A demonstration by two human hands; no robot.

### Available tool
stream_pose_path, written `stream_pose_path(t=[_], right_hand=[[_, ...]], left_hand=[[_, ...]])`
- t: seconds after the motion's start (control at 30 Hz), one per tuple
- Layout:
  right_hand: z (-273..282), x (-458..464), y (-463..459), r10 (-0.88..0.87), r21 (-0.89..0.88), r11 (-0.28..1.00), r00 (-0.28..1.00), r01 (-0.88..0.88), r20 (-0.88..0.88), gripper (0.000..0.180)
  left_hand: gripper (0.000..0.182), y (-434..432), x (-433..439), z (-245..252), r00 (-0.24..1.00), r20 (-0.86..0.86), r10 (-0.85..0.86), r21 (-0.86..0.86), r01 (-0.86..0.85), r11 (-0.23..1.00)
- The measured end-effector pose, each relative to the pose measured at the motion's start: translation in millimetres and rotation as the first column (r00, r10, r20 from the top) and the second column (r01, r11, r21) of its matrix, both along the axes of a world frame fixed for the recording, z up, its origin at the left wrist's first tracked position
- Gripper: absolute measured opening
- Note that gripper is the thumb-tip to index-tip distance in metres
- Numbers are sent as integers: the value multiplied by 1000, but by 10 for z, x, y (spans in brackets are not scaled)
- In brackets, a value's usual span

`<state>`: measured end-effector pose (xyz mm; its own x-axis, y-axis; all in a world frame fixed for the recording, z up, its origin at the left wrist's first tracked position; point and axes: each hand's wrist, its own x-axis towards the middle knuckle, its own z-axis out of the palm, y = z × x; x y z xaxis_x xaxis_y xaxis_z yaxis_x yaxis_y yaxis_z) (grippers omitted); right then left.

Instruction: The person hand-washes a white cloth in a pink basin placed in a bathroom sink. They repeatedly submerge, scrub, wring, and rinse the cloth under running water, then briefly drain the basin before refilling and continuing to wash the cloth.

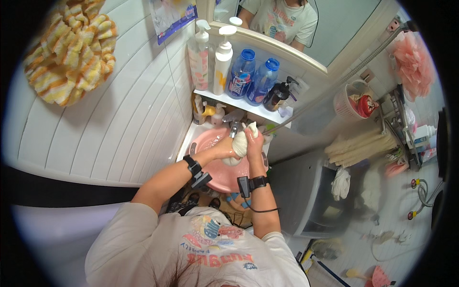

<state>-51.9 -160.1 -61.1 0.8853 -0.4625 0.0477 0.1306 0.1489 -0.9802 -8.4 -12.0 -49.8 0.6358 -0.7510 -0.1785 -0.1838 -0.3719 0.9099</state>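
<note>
Both my hands grip a twisted, wet-looking white cloth point(239, 143) above a pink plastic basin point(218, 178). My left hand point(225, 147) closes around its lower part, and some of the cloth bulges out beneath. My right hand point(255, 142) clenches the upper end, with a tuft sticking out over the thumb. Just behind the cloth is a chrome faucet point(233, 129). The basin rests in a white sink point(183, 145), and water seems to glisten inside it. Each wrist wears a black strap with a small device.
Above the sink, a white shelf point(229, 98) carries pump bottles, two blue bottles point(241, 73) and a dark pump bottle point(278, 95). A framed mirror point(333, 32) hangs over it. A grey shower hose point(344, 79) crosses on the right, near a washing machine point(297, 190). A striped towel point(71, 57) hangs at left.
</note>
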Motion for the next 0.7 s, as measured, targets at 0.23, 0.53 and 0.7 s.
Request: stream_pose_path(t=[0.23, 0.53, 0.7], right_hand=[[-361, -184, -53, 99, 546, 836, 993, -48, -64, 43], [-524, -645, -60, 164, 527, 847, 915, 62, -370, 67], [-447, -494, 245, 102, 725, 681, 994, -101, 43, 44]], left_hand=[[37, 65, -118, 57, 954, 262, 149, 152, -193, 969], [46, 180, -173, 123, 800, 588, 122, 134, -246, 960], [37, 63, -395, 187, 773, 631, -60, 257, -135, 957]])
